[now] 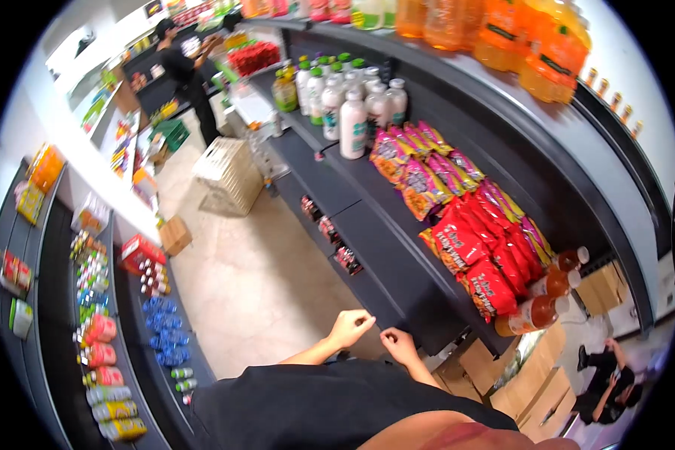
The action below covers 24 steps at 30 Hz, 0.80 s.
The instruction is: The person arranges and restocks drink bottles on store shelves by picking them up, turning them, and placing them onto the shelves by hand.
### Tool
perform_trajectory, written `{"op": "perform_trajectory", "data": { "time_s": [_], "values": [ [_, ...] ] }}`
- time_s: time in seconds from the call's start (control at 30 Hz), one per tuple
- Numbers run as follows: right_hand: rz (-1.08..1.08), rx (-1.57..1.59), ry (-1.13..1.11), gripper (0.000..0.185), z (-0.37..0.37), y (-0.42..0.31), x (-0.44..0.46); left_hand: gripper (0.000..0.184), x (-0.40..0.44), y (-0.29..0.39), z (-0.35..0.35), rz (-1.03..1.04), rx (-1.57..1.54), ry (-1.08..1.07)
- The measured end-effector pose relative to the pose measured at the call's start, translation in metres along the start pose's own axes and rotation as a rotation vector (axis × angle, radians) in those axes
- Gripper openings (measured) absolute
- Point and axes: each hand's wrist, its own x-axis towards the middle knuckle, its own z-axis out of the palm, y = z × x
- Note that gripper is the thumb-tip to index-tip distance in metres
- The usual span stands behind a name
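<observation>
My left hand (350, 328) is in front of my dark shirt, over the floor by the lower shelf, its fingers curled together. Close to its right, my right hand (399, 344) is curled at the lower shelf's (405, 292) near edge. The hands are apart; anything inside either is too small to make out. Small dark packs (347, 259) lie on the lower shelf. Above it, the middle shelf carries red snack bags (465, 238), purple and orange bags (421, 185), white bottles (353, 124) and orange-brown bottles (532, 314).
Large orange bottles (551, 56) stand on the top shelf. A white woven basket (231, 174) and a cardboard box (175, 235) are on the floor. Stocked shelves line the left. One person (180, 67) stands at the back; others (607, 386) are at lower right, near cardboard (536, 394).
</observation>
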Motion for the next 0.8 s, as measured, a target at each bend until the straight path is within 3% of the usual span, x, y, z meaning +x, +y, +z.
{"op": "perform_trajectory", "data": {
  "time_s": [0.07, 0.13, 0.17, 0.27, 0.3, 0.43, 0.53, 0.57, 0.6, 0.67, 0.73, 0.8],
  "values": [
    [0.041, -0.129, -0.262, 0.022, 0.045, 0.123, 0.005, 0.024, -0.043, -0.015, -0.001, -0.115, -0.043, 0.001],
    [0.135, -0.236, -0.651, 0.029, 0.060, 0.196, 0.016, 0.026, -0.064, -0.014, -0.002, -0.188, -0.048, 0.019],
    [0.095, -0.232, -0.705, 0.031, 0.075, 0.252, 0.030, 0.027, -0.067, -0.007, -0.005, -0.222, -0.002, 0.010],
    [0.020, -0.525, -0.697, 0.030, 0.073, 0.242, 0.046, 0.026, -0.063, 0.009, -0.004, -0.168, 0.097, 0.116],
    [0.143, -0.359, -0.739, 0.029, 0.064, 0.210, 0.050, 0.025, -0.061, 0.019, -0.005, -0.160, 0.093, 0.189],
    [-0.041, -0.167, -0.539, 0.020, 0.088, 0.255, 0.105, 0.023, -0.069, 0.026, 0.009, -0.220, 0.071, 0.421],
    [0.050, -0.245, -0.528, 0.021, 0.111, 0.305, 0.140, 0.025, -0.105, 0.037, 0.020, -0.347, 0.358, 0.237],
    [0.262, -0.363, -0.603, 0.020, 0.090, 0.240, 0.124, 0.029, -0.124, 0.026, 0.027, -0.324, 0.428, 0.152],
    [0.184, -0.501, -0.695, 0.020, 0.095, 0.234, 0.127, 0.032, -0.144, 0.024, 0.028, -0.300, 0.412, 0.069],
    [0.026, -0.773, -0.857, 0.020, 0.103, 0.237, 0.138, 0.035, -0.196, -0.013, 0.044, -0.517, 0.101, 0.145],
    [0.105, -0.560, -0.829, 0.024, 0.119, 0.254, 0.138, 0.037, -0.263, -0.048, 0.065, -0.734, 0.218, 0.404],
    [0.126, -0.447, -0.748, 0.026, 0.133, 0.234, 0.115, 0.041, -0.340, -0.082, 0.089, -0.946, 0.415, 0.488]
  ]
}}
